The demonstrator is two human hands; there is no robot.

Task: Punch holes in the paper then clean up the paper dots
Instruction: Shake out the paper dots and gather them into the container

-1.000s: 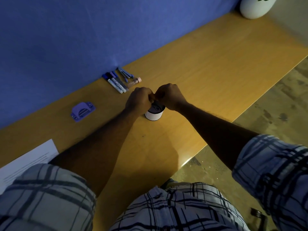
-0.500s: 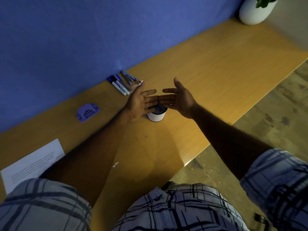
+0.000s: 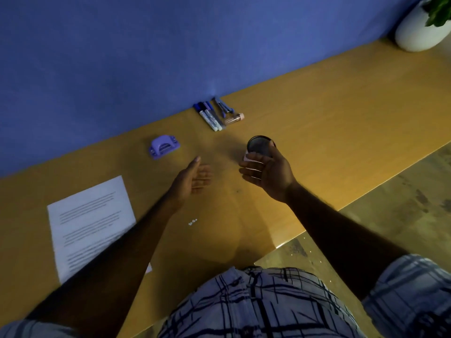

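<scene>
My right hand (image 3: 268, 175) grips a small white cup (image 3: 259, 148) with a dark inside, lifted a little above the wooden desk (image 3: 341, 132). My left hand (image 3: 195, 178) hovers open to the left of the cup, palm turned inward, holding nothing. A few white paper dots (image 3: 192, 222) lie on the desk below my left forearm. A purple hole punch (image 3: 164, 146) sits near the blue wall. A printed sheet of paper (image 3: 90, 215) lies at the left, partly covered by my left arm.
Several markers and pens (image 3: 214, 114) lie against the blue partition wall (image 3: 170, 57). A white plant pot (image 3: 419, 30) stands at the far right corner. The desk's front edge runs diagonally on the right, with floor (image 3: 402, 203) beyond it.
Both hands were closed together over the cup, then opened. My right hand has now taken hold of the cup and lifted it, and my left hand has moved away to the left.
</scene>
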